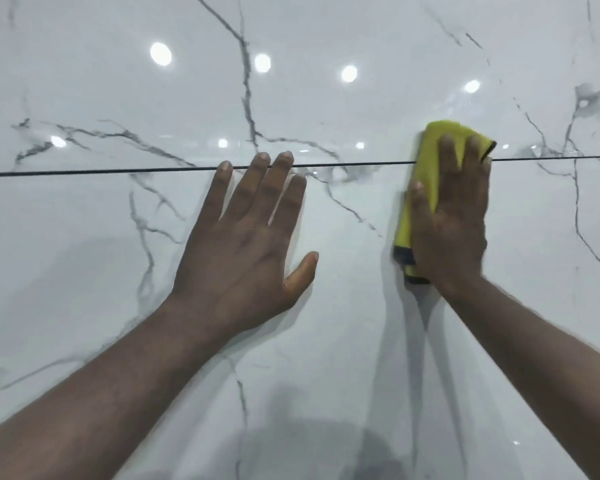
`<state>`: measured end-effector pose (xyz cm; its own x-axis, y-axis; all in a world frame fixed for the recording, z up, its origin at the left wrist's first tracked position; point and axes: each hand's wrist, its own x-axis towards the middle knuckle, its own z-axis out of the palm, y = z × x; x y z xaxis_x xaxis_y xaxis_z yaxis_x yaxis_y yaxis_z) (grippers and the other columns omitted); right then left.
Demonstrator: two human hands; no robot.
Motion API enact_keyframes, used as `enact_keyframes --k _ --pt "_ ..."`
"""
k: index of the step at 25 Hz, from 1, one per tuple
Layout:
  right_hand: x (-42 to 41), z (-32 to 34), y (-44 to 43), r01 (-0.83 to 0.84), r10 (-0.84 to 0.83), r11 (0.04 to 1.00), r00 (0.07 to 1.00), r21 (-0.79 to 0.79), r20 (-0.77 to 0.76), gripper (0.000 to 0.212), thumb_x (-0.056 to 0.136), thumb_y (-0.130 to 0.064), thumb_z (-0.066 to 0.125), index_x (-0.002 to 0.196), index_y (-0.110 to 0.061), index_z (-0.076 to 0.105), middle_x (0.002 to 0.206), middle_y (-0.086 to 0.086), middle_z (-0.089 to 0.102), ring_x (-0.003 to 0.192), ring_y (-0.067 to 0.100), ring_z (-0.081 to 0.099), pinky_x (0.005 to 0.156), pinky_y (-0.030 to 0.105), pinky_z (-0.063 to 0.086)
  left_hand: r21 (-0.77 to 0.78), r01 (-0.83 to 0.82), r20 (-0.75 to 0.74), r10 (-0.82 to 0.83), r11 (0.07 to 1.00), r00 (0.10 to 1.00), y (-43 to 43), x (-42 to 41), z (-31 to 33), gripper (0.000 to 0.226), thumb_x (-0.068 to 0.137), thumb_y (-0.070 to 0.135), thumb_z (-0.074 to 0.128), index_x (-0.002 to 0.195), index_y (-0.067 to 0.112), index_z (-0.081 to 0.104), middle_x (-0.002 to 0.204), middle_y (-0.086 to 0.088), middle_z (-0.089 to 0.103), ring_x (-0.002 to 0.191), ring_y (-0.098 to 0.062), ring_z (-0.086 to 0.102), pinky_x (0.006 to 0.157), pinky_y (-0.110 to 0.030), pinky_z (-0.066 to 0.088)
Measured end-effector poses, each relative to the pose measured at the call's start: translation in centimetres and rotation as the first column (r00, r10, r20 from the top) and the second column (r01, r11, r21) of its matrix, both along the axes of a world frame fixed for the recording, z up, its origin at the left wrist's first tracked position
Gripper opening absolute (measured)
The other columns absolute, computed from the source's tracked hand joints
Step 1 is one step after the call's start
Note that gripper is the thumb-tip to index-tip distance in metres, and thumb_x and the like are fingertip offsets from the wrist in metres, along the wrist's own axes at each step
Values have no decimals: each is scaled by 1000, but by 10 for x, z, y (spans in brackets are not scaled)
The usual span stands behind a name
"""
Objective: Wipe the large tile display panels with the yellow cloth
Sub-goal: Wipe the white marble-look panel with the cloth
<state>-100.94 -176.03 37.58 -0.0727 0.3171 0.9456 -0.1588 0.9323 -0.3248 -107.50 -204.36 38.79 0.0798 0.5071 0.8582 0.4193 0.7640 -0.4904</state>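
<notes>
Glossy white marble-look tile panels with grey veins fill the head view: an upper panel [326,98] and a lower panel [84,271], split by a thin dark horizontal joint [84,172]. A folded yellow cloth [426,161] with a dark edge lies flat across that joint at the right. My right hand [452,223] presses it against the tile with straight fingers, covering most of it. My left hand [250,233] rests flat on the lower panel, fingers spread, its fingertips reaching the joint.
Round ceiling lights [160,54] reflect in the upper panel. Shadows of my arms and head darken the lower panel near the bottom middle [309,445]. Nothing else is in view besides the tile surface.
</notes>
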Motion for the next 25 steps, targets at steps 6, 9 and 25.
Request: enact_keyframes --k 6,9,25 --pt "18 -6 91 76 -141 621 990 780 16 59 107 -41 58 162 -26 43 174 15 25 162 41 18 126 64 27 18 173 -33 -172 985 985 76 7 2 75 108 41 52 166 -4 35 174 -24 32 160 -44 34 129 -64 29" --pt "13 -8 96 7 -8 1000 999 28 34 65 110 -55 40 168 -46 14 179 -9 -2 166 21 -4 130 54 24 -33 -28 -70 26 999 997 87 0 -8 82 111 56 37 172 3 21 181 -16 16 168 -36 17 133 -64 18" --pt "39 -35 160 14 -268 411 958 911 106 60 105 -40 55 160 -20 43 173 18 26 159 45 25 126 68 25 -22 6 -91 -8 1000 996 84 -6 -13 77 113 55 33 169 2 30 180 -19 21 166 -40 21 132 -66 18"
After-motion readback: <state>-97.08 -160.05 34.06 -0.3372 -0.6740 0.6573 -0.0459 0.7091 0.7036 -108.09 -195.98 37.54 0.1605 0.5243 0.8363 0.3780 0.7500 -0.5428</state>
